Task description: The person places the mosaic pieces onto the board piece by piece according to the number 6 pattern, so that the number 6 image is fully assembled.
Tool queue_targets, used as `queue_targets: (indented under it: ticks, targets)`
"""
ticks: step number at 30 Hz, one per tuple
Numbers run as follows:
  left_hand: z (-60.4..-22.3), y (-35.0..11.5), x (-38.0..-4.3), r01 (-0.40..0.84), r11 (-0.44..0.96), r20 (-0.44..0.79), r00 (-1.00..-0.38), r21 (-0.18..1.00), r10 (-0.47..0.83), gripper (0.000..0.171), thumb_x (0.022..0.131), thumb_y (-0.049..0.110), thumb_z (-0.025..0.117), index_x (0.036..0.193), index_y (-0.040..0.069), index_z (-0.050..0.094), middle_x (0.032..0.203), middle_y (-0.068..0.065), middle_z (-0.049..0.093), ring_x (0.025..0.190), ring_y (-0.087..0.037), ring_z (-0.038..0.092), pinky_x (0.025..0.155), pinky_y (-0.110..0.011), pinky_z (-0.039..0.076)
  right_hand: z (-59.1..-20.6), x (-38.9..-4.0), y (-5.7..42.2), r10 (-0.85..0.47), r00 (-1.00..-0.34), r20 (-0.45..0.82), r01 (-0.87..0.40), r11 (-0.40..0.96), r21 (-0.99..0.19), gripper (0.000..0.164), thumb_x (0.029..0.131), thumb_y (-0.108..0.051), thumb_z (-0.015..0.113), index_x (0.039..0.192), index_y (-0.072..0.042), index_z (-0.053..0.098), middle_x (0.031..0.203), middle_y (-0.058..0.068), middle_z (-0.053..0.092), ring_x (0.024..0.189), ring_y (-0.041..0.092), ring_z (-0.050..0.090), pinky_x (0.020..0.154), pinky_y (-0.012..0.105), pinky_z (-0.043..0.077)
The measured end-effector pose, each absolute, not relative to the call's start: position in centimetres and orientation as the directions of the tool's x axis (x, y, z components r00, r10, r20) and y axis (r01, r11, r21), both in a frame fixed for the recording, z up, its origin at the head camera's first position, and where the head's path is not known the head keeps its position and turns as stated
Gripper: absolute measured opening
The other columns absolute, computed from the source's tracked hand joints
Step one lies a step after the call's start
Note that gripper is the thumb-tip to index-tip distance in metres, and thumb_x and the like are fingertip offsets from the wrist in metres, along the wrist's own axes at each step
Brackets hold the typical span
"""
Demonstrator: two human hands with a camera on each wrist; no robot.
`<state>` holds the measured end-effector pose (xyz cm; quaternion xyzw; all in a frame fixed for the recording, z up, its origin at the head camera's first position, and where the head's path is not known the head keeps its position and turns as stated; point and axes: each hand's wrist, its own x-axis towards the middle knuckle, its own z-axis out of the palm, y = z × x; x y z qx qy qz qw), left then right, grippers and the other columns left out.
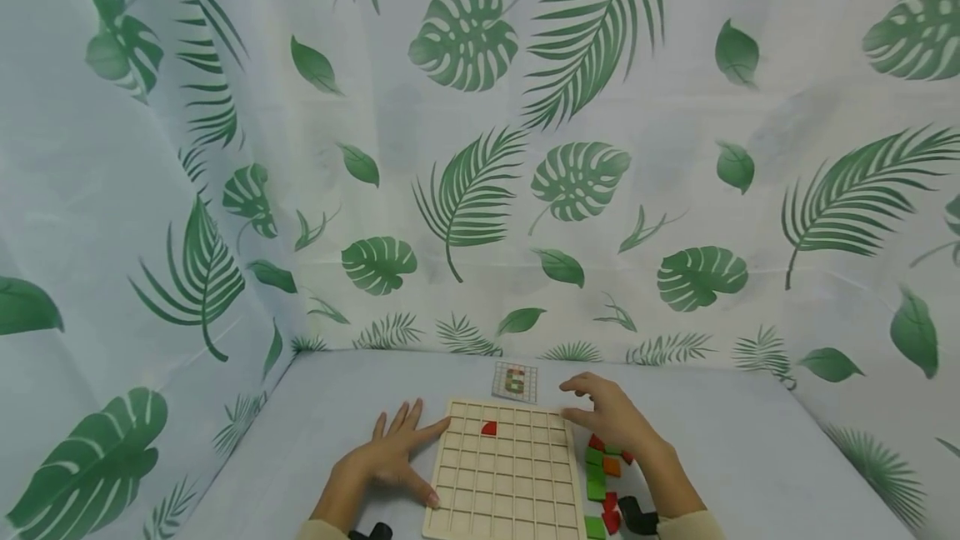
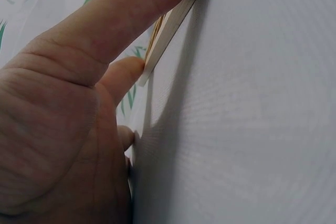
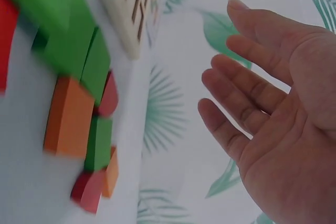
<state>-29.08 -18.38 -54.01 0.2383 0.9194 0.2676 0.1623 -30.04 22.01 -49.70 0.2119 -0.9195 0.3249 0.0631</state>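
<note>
Pale square wooden grid board [image 1: 506, 486]: toward six o'clock; probably light, stiff; hold opposite rims.
Left hand [image 1: 386, 454]: spread, touching its nine-o'clock edge.
Right hand [image 1: 613, 413]: loosely spread, empty, by its one-o'clock corner.

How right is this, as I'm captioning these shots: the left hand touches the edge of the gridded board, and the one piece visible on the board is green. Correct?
Not quite: the colour is wrong. The left hand touches the edge of the gridded board, but the one piece visible on it is red, as the head view shows.
</note>
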Motion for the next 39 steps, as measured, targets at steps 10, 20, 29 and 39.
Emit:
queue_targets:
  ticks: [10, 20, 29, 39]
  targets:
    - [-53.9, -18.5, -28.8, 0.340, 0.723, -0.174, -0.827, 0.602, 0.534, 0.122, 0.060, 0.063, 0.094, 0.163, 0.035, 0.034, 0.173, -0.028, -0.001, 0.159, -0.050, -0.009, 0.119, -0.077, -0.013, -50.6, -30.1, 24.7, -0.205, -0.971, 0.125, -0.238, 0.767, -0.596, 0.034, 0.093, -0.016, 0.078, 0.126, -0.009, 0.072, 0.127, 0.006, 0.071, 0.114, 0.029, 0.067, 0.097, 0.054, 0.057]
    - [-54.1, -18.9, -29.0, 0.367, 0.695, -0.158, -0.808, 0.618, 0.568, 0.121, 0.062, 0.072, 0.089, 0.163, 0.039, 0.031, 0.172, -0.029, -0.004, 0.158, -0.052, -0.012, 0.116, -0.078, -0.017, -51.2, -30.4, 26.6, -0.133, -0.990, 0.038, -0.128, 0.778, -0.615, 0.038, 0.092, -0.020, 0.079, 0.127, -0.008, 0.071, 0.129, 0.012, 0.070, 0.109, 0.028, 0.065, 0.089, 0.052, 0.059]
    - [-53.9, -18.7, -28.8, 0.365, 0.701, -0.150, -0.817, 0.613, 0.556, 0.125, 0.056, 0.071, 0.091, 0.162, 0.040, 0.033, 0.172, -0.031, -0.001, 0.158, -0.054, -0.009, 0.117, -0.078, -0.014, -51.2, -30.4, 27.1, -0.094, -0.995, -0.013, -0.070, 0.819, -0.569, 0.037, 0.089, -0.015, 0.081, 0.122, -0.003, 0.073, 0.113, 0.008, 0.073, 0.095, 0.022, 0.061, 0.079, 0.040, 0.058]
    - [-53.6, -18.2, -28.6, 0.342, 0.747, -0.181, -0.834, 0.570, 0.521, 0.124, 0.059, 0.062, 0.095, 0.163, 0.032, 0.034, 0.172, -0.029, 0.000, 0.159, -0.051, -0.007, 0.120, -0.077, -0.010, -51.2, -30.2, 27.9, -0.064, -0.996, -0.063, -0.019, 0.834, -0.552, 0.035, 0.087, -0.016, 0.083, 0.118, -0.002, 0.074, 0.103, 0.007, 0.071, 0.087, 0.020, 0.060, 0.079, 0.042, 0.056]
